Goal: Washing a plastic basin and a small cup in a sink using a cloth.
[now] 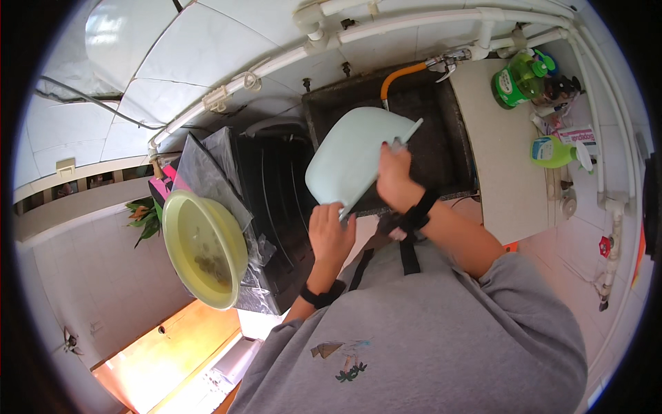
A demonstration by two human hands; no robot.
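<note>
A pale mint plastic basin [355,155] is tipped on its side over the dark sink [441,141], its outer wall facing up and left. My left hand [329,231] grips the near end of its rim, fingers over the edge. Closed fingers of my right hand [398,181] are at the rim's right side, with a small grey, crumpled-looking thing [397,145] at the fingertips. What the basin holds inside is hidden from here. An orange hose [400,74] runs from the metal tap [452,61] down behind the basin.
Left of the sink, a yellow-green basin [177,241] with water and dark bits stands on a plastic-covered surface. A pale counter [496,145] lies right of the sink, bearing a green detergent bottle [517,83] and a spray bottle [552,152]. White pipes [289,58] cross the wall.
</note>
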